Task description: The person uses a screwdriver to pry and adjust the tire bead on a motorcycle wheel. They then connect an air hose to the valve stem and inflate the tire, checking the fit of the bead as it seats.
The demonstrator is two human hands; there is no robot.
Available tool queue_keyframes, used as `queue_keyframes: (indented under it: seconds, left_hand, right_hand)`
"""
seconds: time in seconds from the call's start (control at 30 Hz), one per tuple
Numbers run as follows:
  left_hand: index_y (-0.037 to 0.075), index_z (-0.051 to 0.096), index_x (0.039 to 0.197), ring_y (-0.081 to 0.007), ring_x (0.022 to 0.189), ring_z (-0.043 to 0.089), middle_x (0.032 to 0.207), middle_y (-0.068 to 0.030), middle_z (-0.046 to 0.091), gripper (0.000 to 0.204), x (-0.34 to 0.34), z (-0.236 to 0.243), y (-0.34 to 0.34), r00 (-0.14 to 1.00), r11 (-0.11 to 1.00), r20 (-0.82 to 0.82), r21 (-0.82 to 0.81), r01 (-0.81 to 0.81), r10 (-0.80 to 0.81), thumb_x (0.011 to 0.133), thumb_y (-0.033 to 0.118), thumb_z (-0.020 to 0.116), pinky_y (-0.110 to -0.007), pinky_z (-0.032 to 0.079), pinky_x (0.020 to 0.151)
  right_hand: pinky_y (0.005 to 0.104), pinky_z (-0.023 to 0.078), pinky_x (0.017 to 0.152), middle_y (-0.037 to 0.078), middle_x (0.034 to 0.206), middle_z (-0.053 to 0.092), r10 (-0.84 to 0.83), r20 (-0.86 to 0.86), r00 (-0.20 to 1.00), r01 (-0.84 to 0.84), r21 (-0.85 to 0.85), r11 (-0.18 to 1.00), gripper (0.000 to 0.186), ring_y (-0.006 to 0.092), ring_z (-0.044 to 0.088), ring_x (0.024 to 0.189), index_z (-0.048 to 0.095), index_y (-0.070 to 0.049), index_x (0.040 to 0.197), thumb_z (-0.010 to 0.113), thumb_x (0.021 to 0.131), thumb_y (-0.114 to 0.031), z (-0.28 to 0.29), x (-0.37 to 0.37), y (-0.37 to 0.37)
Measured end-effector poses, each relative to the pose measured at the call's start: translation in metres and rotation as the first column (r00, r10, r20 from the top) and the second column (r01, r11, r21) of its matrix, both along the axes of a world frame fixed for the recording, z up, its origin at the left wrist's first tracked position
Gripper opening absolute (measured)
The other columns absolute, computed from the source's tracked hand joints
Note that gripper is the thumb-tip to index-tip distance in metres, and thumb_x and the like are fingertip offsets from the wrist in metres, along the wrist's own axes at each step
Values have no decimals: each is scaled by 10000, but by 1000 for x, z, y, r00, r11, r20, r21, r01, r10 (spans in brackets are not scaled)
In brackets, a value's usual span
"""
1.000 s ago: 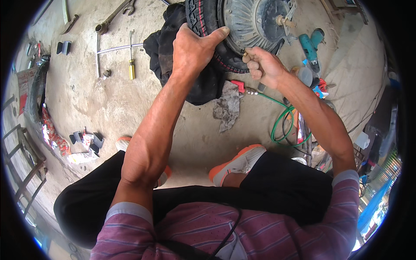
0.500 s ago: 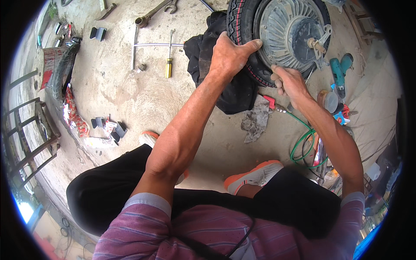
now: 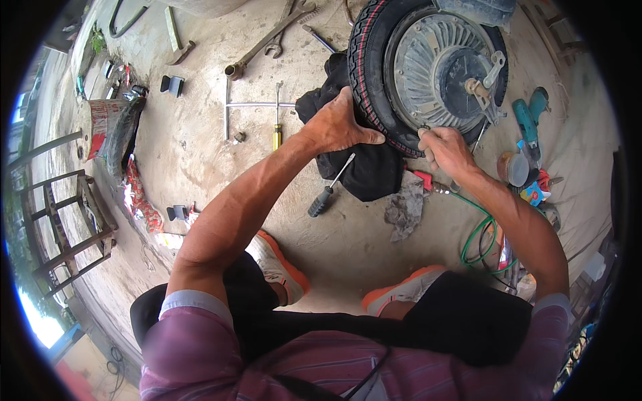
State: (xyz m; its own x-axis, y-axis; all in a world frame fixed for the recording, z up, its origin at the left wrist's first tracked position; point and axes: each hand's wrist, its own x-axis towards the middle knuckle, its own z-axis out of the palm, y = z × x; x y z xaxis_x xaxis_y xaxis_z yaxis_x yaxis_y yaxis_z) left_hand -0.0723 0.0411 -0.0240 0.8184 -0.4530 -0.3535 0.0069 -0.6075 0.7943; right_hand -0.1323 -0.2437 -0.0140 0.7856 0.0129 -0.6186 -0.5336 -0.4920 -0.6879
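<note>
A small wheel with a black tyre (image 3: pixel 366 73) and a grey finned hub (image 3: pixel 435 70) lies on the concrete floor ahead of me, partly on a black cloth (image 3: pixel 364 170). My left hand (image 3: pixel 341 123) presses down on the tyre's near edge. At the rim of the hub, my right hand (image 3: pixel 447 150) pinches something small; what it is I cannot tell. A screwdriver with a black handle (image 3: pixel 329 189) lies just below my left hand.
A cross wrench (image 3: pixel 251 107), a yellow-handled screwdriver (image 3: pixel 276 130) and large spanners (image 3: pixel 267 41) lie to the left. A teal power drill (image 3: pixel 528 117), a tin (image 3: pixel 513 167), a green hose (image 3: pixel 478 234) and a grey rag (image 3: pixel 404 210) sit on the right. A wooden ladder (image 3: pixel 67 220) lies at far left.
The view has shifted, so the wheel now sits lower and nearer the centre. Both hands stay on the wheel's near edge, left on the tyre, right at the rim.
</note>
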Motion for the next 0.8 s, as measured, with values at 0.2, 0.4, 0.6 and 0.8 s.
queue_keyframes:
  seconds: [0.2,0.4,0.6,0.8]
  left_hand:
    - [-20,494,1376,-407,1220,608,1212,-213,598,893,-42,-5,10,872,961,434,246,128,-227,727,373,966,-501,477,1070]
    - [49,602,1133,-420,1060,691,1067,-182,697,381,-40,-10,13,915,954,284,167,247,-287,814,92,807,-490,522,924]
    - [27,576,1043,-249,869,678,923,-112,654,314,-8,64,91,934,918,-71,172,356,-349,802,-67,753,-391,532,786]
    - [48,619,1027,-123,820,587,879,0,611,317,-5,140,183,998,998,-4,20,56,-56,800,-117,769,-315,494,767]
  right_hand:
    - [318,438,502,41,681,610,-49,7,999,48,52,997,450,136,558,525,691,18,850,646,1052,-381,-5,-2,-4]
    - [320,419,500,33,664,602,-53,-11,999,53,81,995,419,125,523,508,688,3,835,643,1042,-358,-10,0,-9]
    - [330,395,499,21,611,588,58,21,998,-59,54,997,411,114,520,500,696,1,837,625,1035,-352,-4,3,-16]
    - [340,464,534,35,632,612,55,-3,998,-54,92,994,428,139,577,523,713,4,854,629,1032,-377,-6,4,-18]
